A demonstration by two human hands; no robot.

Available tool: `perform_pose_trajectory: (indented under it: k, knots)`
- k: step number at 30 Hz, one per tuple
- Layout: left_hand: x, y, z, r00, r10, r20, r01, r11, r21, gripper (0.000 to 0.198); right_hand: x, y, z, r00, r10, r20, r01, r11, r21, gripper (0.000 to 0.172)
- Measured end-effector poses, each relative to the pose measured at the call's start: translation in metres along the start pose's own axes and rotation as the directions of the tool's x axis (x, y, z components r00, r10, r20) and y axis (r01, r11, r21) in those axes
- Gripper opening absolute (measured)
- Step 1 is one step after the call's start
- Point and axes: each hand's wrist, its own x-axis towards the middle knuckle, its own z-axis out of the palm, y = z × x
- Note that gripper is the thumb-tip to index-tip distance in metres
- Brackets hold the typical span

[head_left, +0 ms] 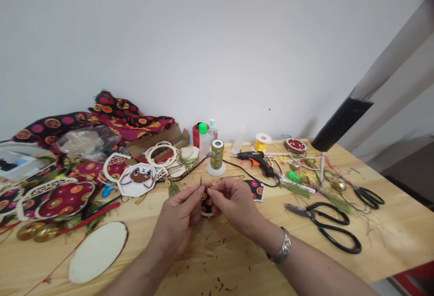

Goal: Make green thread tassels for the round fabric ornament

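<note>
Between my two hands is a small ornament (206, 207) with black and red patterned fabric and a pale rim with a small loop at its lower edge. My left hand (181, 217) is closed, thumb and forefinger pinching at the ornament's upper left edge. The fingers of my right hand (233, 203) are pinched together at its upper right; whatever is between their tips is too small to make out. Part of the ornament is hidden by the fingers. Just beyond my hands stands a spool of olive thread (217, 155). A patterned fabric piece (254, 189) lies beside my right hand.
Black-handled scissors (320, 219) and a glue gun (259, 162) lie on the right, a smaller pair of scissors (369, 197) farther out. At left are a pale oval disc (98, 253), a sheep-face piece (138, 180) and patterned cloth (118, 115). Dark scraps dot the wooden table (190, 271).
</note>
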Motion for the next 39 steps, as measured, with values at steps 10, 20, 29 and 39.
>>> perform_pose_trajectory:
  k: [10,20,29,39]
  knots:
    - [-0.001,-0.001,-0.001,1.0,-0.015,0.001,0.015,1.0,0.016,0.028,-0.001,-0.005,0.001,0.999,0.025,0.048,-0.025,1.0,0.001,0.014]
    - [0.0,-0.001,-0.002,1.0,-0.003,0.02,0.002,1.0,0.021,0.026,0.0,-0.003,0.0,0.996,0.043,0.085,-0.041,0.999,-0.024,0.016]
    - [0.001,0.001,-0.002,1.0,0.0,-0.022,-0.001,1.0,-0.017,0.026,-0.002,-0.004,-0.002,0.992,0.0,0.128,0.01,0.997,-0.077,0.021]
    - [0.001,0.001,-0.003,0.996,0.065,-0.065,-0.06,0.995,0.076,0.024,0.009,-0.004,-0.013,0.985,-0.165,-0.043,0.152,0.964,-0.218,0.007]
